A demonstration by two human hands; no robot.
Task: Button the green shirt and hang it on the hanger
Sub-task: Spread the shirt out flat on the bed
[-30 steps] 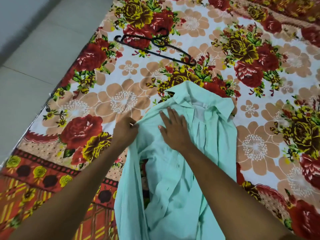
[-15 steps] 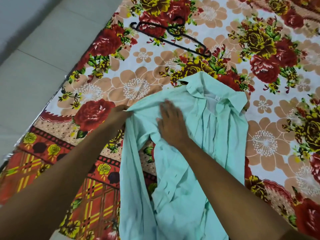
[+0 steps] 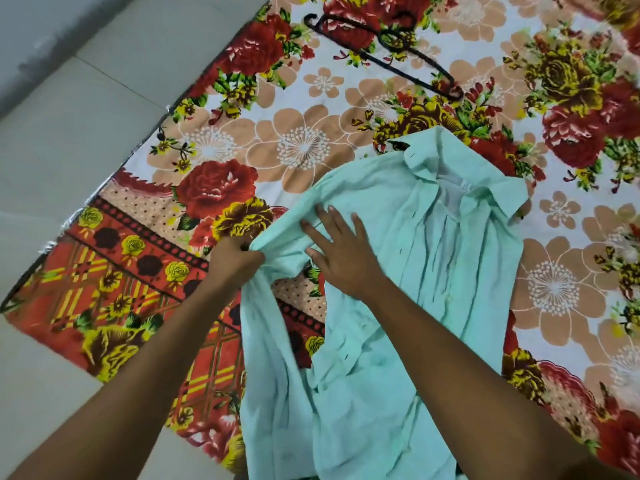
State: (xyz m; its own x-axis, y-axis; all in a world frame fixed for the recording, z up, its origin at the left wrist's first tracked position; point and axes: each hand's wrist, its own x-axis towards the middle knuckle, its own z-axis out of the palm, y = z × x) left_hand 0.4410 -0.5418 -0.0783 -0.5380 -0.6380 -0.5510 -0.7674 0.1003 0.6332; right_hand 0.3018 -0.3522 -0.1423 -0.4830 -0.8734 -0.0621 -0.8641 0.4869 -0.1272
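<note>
In the head view the green shirt (image 3: 398,271) lies crumpled on the floral bedsheet (image 3: 301,147), the hanger (image 3: 412,64) well apart at 12 o'clock, and with the left hand (image 3: 239,259) bunching one edge while the flat, spread right hand (image 3: 346,254) pins the front, a harder tug probably drags the plackets out of line.

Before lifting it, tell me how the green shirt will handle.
The green shirt looks floppy: it bunches where the left hand grips it. Probably light, thin cloth. Likely to sag and fall open, since its front lies unbuttoned.
</note>
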